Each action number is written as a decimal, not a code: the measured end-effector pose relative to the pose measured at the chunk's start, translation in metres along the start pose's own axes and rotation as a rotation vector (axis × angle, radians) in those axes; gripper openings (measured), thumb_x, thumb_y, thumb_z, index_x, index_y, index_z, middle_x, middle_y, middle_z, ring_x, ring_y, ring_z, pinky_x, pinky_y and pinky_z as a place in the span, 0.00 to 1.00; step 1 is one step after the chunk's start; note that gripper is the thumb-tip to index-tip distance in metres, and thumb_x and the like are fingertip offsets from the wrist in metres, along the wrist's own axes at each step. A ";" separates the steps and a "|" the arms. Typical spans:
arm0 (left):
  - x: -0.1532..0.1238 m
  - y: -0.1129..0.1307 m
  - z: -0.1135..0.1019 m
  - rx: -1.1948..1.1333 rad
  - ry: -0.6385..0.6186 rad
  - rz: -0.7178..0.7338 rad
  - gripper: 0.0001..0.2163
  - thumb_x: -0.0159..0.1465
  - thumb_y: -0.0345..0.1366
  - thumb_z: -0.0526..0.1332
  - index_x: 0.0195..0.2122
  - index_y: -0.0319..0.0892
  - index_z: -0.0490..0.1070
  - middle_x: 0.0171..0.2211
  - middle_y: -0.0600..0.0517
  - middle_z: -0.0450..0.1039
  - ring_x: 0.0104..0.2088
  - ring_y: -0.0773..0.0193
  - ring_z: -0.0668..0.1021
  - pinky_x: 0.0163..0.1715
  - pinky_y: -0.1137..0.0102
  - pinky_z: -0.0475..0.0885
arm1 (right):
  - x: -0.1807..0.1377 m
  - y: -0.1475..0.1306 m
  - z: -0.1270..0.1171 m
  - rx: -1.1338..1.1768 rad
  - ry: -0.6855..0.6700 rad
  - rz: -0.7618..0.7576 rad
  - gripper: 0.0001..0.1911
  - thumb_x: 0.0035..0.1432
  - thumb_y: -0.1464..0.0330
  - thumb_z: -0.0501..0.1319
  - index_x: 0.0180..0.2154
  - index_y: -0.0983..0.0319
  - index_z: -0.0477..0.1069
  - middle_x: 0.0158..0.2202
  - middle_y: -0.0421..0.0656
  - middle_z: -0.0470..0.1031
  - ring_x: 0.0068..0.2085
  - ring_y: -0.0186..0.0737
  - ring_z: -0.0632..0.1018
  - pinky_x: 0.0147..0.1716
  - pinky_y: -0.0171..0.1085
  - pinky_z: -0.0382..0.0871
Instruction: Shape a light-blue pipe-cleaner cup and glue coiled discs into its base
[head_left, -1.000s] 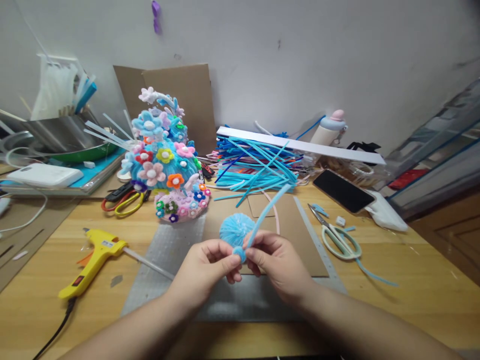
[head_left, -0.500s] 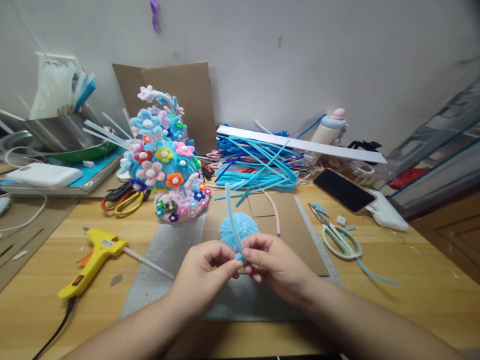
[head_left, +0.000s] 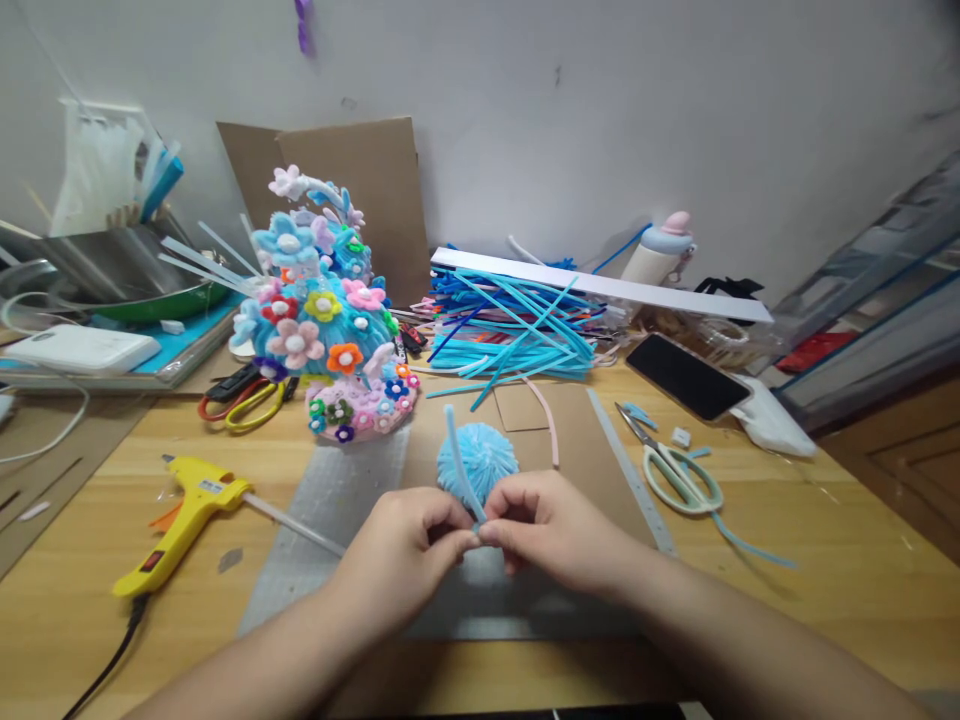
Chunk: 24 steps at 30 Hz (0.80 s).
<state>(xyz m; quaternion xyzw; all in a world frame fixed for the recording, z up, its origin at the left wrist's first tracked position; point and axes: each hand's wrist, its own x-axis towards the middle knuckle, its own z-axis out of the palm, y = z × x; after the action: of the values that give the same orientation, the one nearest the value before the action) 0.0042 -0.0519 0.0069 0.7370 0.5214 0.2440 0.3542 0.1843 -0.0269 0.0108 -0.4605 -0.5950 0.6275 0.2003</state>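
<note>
Between my fingertips is a light blue pipe cleaner [head_left: 460, 463], its free end sticking up and leaning slightly left. My left hand [head_left: 412, 545] pinches its lower part from the left, and my right hand [head_left: 544, 520] pinches it from the right, the two thumbs nearly meeting. Any bend or coil at that end is mostly hidden by the fingers. Just behind the hands a round light blue fuzzy ball [head_left: 487, 458] rests on a brown cardboard sheet [head_left: 592, 450] over a grey cutting mat [head_left: 300, 540].
At left lie a yellow glue gun [head_left: 187, 515] and yellow-handled pliers [head_left: 255, 405]. A flower-covered blue piece [head_left: 315, 320] stands behind. Blue pipe cleaners [head_left: 517, 350] are piled at the back. Scissors [head_left: 679, 480] and a phone [head_left: 686, 375] lie at right.
The pipe cleaner's free end shows shorter and lower than before. The blue bit visible at the fingertips is now mostly covered as the thumbs have drawn closer together.
</note>
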 end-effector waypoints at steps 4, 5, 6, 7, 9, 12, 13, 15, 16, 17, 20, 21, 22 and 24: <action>-0.004 -0.006 0.002 0.206 0.247 0.240 0.04 0.60 0.32 0.61 0.29 0.40 0.72 0.26 0.52 0.74 0.27 0.66 0.73 0.26 0.73 0.64 | 0.003 0.003 0.001 0.000 0.044 0.009 0.07 0.51 0.66 0.61 0.25 0.63 0.66 0.15 0.34 0.65 0.17 0.30 0.70 0.18 0.29 0.60; -0.006 -0.006 0.002 0.274 0.331 0.361 0.03 0.61 0.31 0.60 0.32 0.39 0.73 0.29 0.51 0.75 0.30 0.65 0.74 0.29 0.72 0.65 | 0.003 0.004 0.002 -0.009 0.035 0.013 0.07 0.51 0.67 0.61 0.25 0.63 0.66 0.15 0.33 0.65 0.17 0.30 0.69 0.17 0.29 0.60; -0.007 -0.005 0.002 0.350 0.398 0.479 0.04 0.62 0.30 0.59 0.36 0.39 0.73 0.34 0.49 0.75 0.34 0.63 0.74 0.33 0.70 0.66 | 0.003 0.005 0.003 -0.023 0.019 0.013 0.08 0.52 0.67 0.61 0.24 0.62 0.65 0.15 0.33 0.64 0.17 0.29 0.69 0.17 0.29 0.59; -0.008 -0.004 0.001 0.430 0.437 0.571 0.07 0.64 0.28 0.57 0.39 0.39 0.73 0.39 0.47 0.76 0.38 0.61 0.74 0.37 0.68 0.65 | 0.003 0.005 0.003 -0.039 0.004 0.010 0.08 0.52 0.68 0.60 0.24 0.62 0.65 0.15 0.33 0.64 0.17 0.29 0.68 0.17 0.28 0.58; -0.009 0.000 -0.001 0.576 0.436 0.633 0.09 0.65 0.29 0.54 0.42 0.42 0.73 0.44 0.48 0.75 0.41 0.58 0.73 0.39 0.65 0.62 | 0.001 0.005 0.005 -0.059 -0.012 0.001 0.08 0.52 0.70 0.60 0.22 0.62 0.64 0.15 0.33 0.64 0.17 0.28 0.67 0.17 0.28 0.58; -0.010 0.004 -0.004 0.626 0.365 0.546 0.09 0.66 0.32 0.54 0.37 0.43 0.74 0.36 0.52 0.77 0.35 0.59 0.73 0.33 0.65 0.59 | -0.001 0.002 0.006 -0.026 0.006 0.013 0.08 0.52 0.69 0.60 0.23 0.63 0.65 0.16 0.33 0.65 0.17 0.29 0.69 0.17 0.28 0.60; -0.010 0.003 -0.004 0.603 0.351 0.518 0.09 0.66 0.32 0.54 0.36 0.43 0.74 0.33 0.52 0.76 0.33 0.60 0.72 0.32 0.66 0.59 | -0.001 0.000 0.005 -0.005 0.015 0.022 0.08 0.51 0.69 0.61 0.23 0.63 0.65 0.15 0.34 0.65 0.17 0.29 0.69 0.18 0.29 0.61; -0.010 0.001 -0.003 0.536 0.349 0.470 0.08 0.65 0.32 0.55 0.34 0.42 0.74 0.28 0.51 0.74 0.30 0.62 0.71 0.30 0.67 0.60 | -0.001 -0.002 0.004 0.052 0.034 0.024 0.09 0.50 0.66 0.62 0.24 0.63 0.66 0.15 0.34 0.65 0.17 0.30 0.70 0.18 0.29 0.62; -0.010 -0.001 -0.003 0.499 0.353 0.448 0.07 0.65 0.32 0.55 0.34 0.41 0.74 0.27 0.51 0.73 0.29 0.62 0.71 0.29 0.68 0.61 | -0.001 -0.002 0.003 0.079 0.045 0.015 0.10 0.49 0.65 0.64 0.24 0.63 0.66 0.15 0.34 0.66 0.17 0.30 0.70 0.18 0.29 0.62; -0.011 -0.002 -0.002 0.462 0.357 0.429 0.07 0.65 0.32 0.56 0.34 0.40 0.74 0.26 0.51 0.71 0.28 0.63 0.71 0.28 0.69 0.62 | -0.001 -0.002 0.002 0.106 0.058 -0.001 0.11 0.48 0.64 0.65 0.24 0.63 0.67 0.16 0.34 0.66 0.17 0.30 0.70 0.17 0.29 0.62; -0.011 -0.003 -0.001 0.325 0.334 0.345 0.07 0.64 0.33 0.57 0.33 0.40 0.74 0.24 0.52 0.71 0.27 0.65 0.73 0.27 0.72 0.64 | -0.001 -0.001 0.002 0.160 0.086 -0.059 0.12 0.47 0.62 0.66 0.25 0.64 0.68 0.16 0.34 0.66 0.16 0.29 0.69 0.17 0.29 0.62; -0.010 -0.002 -0.001 0.266 0.312 0.302 0.06 0.63 0.33 0.58 0.32 0.41 0.74 0.24 0.52 0.72 0.26 0.66 0.73 0.26 0.73 0.64 | -0.001 -0.001 0.003 0.173 0.091 -0.077 0.12 0.47 0.62 0.66 0.25 0.64 0.68 0.16 0.34 0.66 0.16 0.29 0.69 0.17 0.29 0.62; -0.010 -0.001 -0.001 0.203 0.287 0.246 0.06 0.62 0.33 0.59 0.31 0.41 0.74 0.24 0.53 0.72 0.26 0.66 0.74 0.26 0.73 0.64 | -0.002 -0.001 0.003 0.187 0.097 -0.094 0.12 0.48 0.62 0.66 0.25 0.64 0.69 0.16 0.34 0.66 0.16 0.28 0.69 0.17 0.29 0.62; -0.008 0.003 -0.002 0.071 0.235 0.105 0.05 0.60 0.33 0.61 0.27 0.41 0.74 0.23 0.54 0.73 0.25 0.67 0.74 0.25 0.74 0.64 | -0.003 -0.001 0.005 0.213 0.119 -0.124 0.13 0.48 0.62 0.66 0.25 0.65 0.69 0.16 0.34 0.67 0.17 0.28 0.69 0.18 0.29 0.62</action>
<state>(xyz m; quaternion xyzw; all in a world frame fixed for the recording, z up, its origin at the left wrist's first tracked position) 0.0015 -0.0592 0.0103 0.7416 0.5284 0.3283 0.2511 0.1810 -0.0320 0.0122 -0.4355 -0.5392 0.6453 0.3213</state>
